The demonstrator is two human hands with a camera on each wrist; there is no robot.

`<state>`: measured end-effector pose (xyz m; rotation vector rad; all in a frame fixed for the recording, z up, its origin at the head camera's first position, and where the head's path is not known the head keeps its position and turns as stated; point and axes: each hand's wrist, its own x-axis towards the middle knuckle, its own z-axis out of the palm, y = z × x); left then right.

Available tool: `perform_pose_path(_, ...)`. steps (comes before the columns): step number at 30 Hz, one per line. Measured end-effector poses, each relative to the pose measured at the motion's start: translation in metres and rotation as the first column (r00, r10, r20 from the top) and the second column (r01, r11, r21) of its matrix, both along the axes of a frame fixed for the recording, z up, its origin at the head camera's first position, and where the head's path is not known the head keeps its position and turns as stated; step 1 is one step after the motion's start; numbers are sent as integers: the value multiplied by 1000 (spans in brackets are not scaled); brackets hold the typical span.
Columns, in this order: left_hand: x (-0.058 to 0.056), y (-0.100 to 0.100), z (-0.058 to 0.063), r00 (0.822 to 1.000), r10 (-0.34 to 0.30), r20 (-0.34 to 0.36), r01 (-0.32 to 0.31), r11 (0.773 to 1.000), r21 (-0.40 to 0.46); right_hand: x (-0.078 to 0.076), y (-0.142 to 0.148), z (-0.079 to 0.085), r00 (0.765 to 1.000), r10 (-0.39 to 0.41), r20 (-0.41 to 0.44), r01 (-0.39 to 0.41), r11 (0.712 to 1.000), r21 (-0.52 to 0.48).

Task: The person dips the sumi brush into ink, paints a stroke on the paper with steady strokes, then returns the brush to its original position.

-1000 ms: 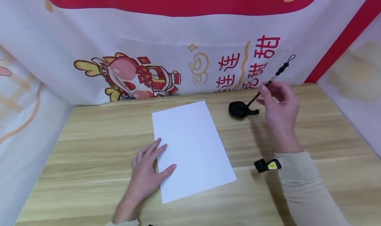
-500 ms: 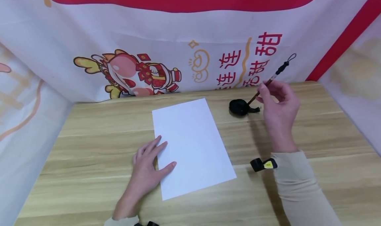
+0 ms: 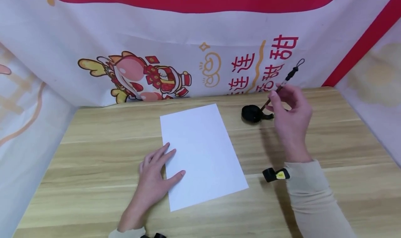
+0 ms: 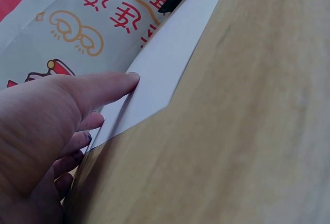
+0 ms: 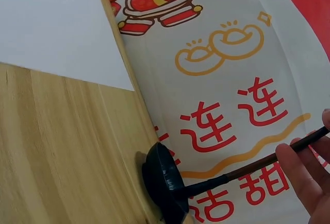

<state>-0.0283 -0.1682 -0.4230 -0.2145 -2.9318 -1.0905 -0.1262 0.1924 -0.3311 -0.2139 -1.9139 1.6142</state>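
A plain white sheet of paper (image 3: pixel 203 151) lies slightly turned on the wooden table. My left hand (image 3: pixel 153 182) rests on its left edge, fingers and thumb spread; the left wrist view shows the thumb (image 4: pixel 111 86) extended over the paper. With thumb and fingertips, my right hand (image 3: pixel 292 117) pinches a calligraphy brush (image 3: pixel 292 73), brown-shafted with a black end and hanging loop. The brush leans, its bristle end down in a small black ink dish (image 3: pixel 250 113) with a short stem. In the right wrist view, the dark tip of the brush (image 5: pixel 211 184) meets the dish's inner side.
A white cloth backdrop (image 3: pixel 175 32) with red lettering and cartoon prints rises right behind the table. More cloth hangs at the left (image 3: pixel 28 126) and right. A black wrist camera with a yellow label (image 3: pixel 276 174) sticks out from my right sleeve (image 3: pixel 313 196).
My right hand has shifted slightly left, and the top of the brush has come a little left and down. The left hand and paper have stayed put.
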Motion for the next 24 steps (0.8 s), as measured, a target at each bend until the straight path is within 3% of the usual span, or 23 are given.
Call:
perform_pose_path(8,-1,0,0,1000,-1,-12,1,1000,7,7,-9,-10,995,-85,-56,75,986,-152)
perform_pose_path(16,1,1,-2,1000,1,2,-1,1000,13,17,-13,-16,990,-101,-93,90,988,-122)
perform_pose_path(24,-1,1,0,1000,-1,-22,1,1000,8,20,-6,-5,984,-122,-129,100,981,-166)
